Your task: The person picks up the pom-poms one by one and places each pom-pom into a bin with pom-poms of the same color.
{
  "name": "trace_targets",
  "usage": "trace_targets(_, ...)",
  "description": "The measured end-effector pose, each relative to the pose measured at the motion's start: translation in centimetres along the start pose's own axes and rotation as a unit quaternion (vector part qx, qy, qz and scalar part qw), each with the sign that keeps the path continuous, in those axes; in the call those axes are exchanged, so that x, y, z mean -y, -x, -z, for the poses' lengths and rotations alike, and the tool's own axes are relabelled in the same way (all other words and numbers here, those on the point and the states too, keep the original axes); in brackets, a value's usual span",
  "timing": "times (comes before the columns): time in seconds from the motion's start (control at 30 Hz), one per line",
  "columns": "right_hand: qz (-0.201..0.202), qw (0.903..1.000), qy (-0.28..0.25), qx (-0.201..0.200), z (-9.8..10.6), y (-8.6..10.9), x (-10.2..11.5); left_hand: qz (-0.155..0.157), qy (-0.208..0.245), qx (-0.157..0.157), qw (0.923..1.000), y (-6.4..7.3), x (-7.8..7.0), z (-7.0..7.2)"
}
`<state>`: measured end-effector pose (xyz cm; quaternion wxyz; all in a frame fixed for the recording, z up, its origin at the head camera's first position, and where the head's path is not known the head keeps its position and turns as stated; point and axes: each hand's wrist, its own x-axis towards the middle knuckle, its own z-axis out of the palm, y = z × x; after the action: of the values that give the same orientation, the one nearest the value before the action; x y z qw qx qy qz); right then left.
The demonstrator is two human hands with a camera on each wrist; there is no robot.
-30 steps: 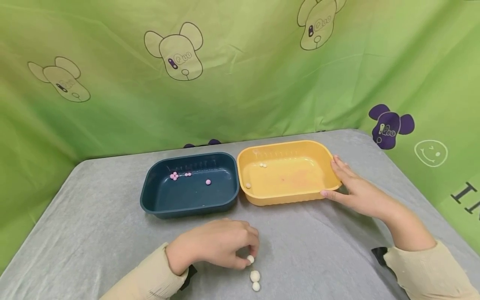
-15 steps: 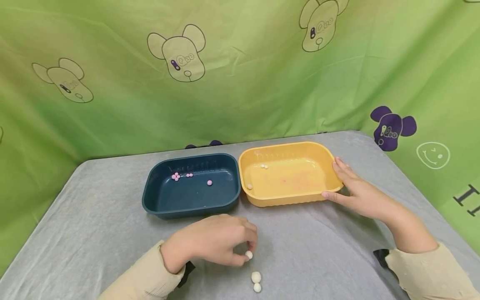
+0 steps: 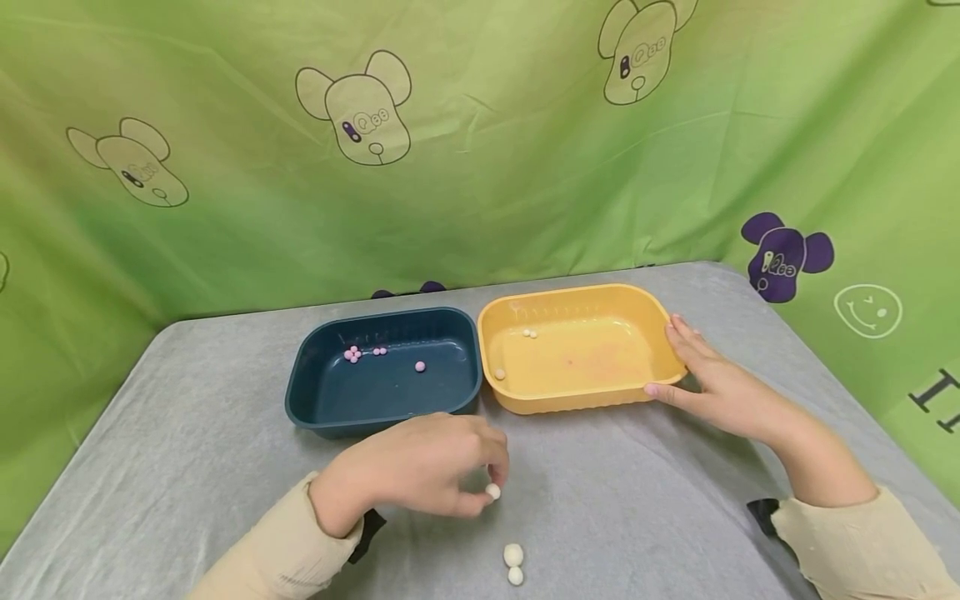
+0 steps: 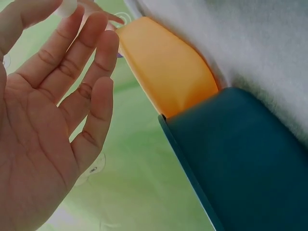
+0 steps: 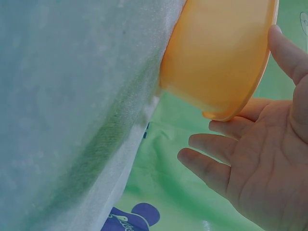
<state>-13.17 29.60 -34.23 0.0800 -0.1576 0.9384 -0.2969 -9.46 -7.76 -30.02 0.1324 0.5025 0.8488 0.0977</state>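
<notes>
Between thumb and index finger, my left hand [image 3: 423,462] pinches a small white ball [image 3: 492,492] over the grey cloth, just in front of the dark blue tray [image 3: 375,424]. The left wrist view shows that ball [image 4: 67,7] at its top edge, with the other fingers loosely spread. Two more white balls [image 3: 513,555] sit touching each other on the cloth, nearer the front. My right hand [image 3: 723,392] rests with fairly straight fingers against the right end of the yellow tray [image 3: 581,400], thumb at its front rim.
Several pink beads [image 3: 352,354] lie in the blue tray, which stands against the yellow one. Inside the yellow tray are two tiny white beads [image 3: 529,333] and a pale ball [image 3: 500,374]. A green printed curtain [image 3: 480,167] hangs behind the table.
My left hand has carried the pinched white ball away from the two others, toward the trays and slightly left. The right hand stays at the yellow tray.
</notes>
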Motion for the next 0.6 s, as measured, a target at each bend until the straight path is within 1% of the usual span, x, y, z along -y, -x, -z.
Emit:
trace_targets(0.2, -0.001, 1.0, 0.0, 0.0, 0.0, 0.0, -0.1, 0.004, 0.0, -0.007, 1.0, -0.3, 0.2, 0.0)
trace_targets(0.37, 0.003, 1.0, 0.001, -0.003, -0.1, 0.0, -0.1, 0.005, 0.003, -0.02, 0.9998, -0.7, 0.6, 0.0)
trace_targets(0.6, 0.008, 0.9999, 0.004, -0.008, -0.1, 0.0, -0.1, -0.006, 0.022, -0.033, 0.9992, -1.2, 1.0, 0.2)
